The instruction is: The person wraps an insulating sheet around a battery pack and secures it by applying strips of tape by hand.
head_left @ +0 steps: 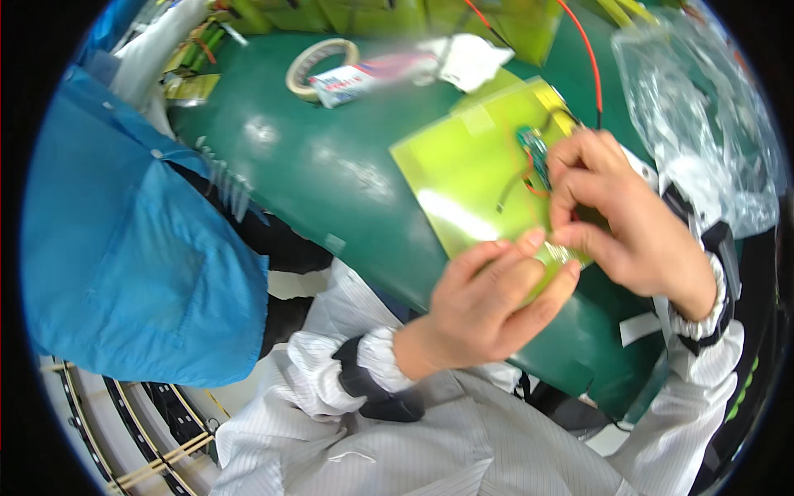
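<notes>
yellow sheet edge between both hands

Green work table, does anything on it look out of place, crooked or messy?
Nothing is spilled or visibly broken. The yellow-green sheet lies askew on the green table, with both hands, left hand and right hand, pinching at its near edge. A crumpled clear plastic bag sits at the right.

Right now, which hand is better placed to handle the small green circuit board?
Probably the right hand: its fingers already touch the small green circuit board on the yellow-green sheet. The left hand pinches the sheet's near edge.
</notes>
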Available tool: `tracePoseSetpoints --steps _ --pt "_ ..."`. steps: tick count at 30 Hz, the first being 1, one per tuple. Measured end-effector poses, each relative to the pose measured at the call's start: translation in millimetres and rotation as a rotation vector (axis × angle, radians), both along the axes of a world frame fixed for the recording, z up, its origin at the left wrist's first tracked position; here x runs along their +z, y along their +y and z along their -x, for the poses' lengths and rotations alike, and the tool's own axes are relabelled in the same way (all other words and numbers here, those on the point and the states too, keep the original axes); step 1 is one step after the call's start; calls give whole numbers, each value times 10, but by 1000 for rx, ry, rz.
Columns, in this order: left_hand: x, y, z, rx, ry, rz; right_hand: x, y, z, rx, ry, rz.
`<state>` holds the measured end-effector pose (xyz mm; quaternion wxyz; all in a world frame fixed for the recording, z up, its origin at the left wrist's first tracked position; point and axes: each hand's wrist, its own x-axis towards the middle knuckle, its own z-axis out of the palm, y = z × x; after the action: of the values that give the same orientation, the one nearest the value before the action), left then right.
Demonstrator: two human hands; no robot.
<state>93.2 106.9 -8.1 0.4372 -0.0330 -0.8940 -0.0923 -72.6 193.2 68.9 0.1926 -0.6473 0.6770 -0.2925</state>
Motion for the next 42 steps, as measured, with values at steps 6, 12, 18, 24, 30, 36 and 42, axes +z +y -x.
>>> tracePoseSetpoints --steps 6,12,18,24,30,36,42 --pt "46 -22 -10 45 1 -18 7 -45 -149 -199 -96 36" --pt "151 -47 -23 26 -107 -59 116 -35 -55 -206 1 1" --pt "502 -674 -6 -199 -279 -304 201 621 -83 -805 -402 103" --pt "589 -1309 849 -407 -866 -717 270 1026 -853 -630 -999 -382" --pt "548 -1354 975 -413 -1079 -947 -64 616 -1068 -872 -1198 -28" --pt "489 -1331 1038 -521 -1151 -1019 -222 198 -1202 -888 -1190 271" --pt "569 -1296 1127 -297 -1293 -1332 -470 164 -1287 -1029 -980 233"
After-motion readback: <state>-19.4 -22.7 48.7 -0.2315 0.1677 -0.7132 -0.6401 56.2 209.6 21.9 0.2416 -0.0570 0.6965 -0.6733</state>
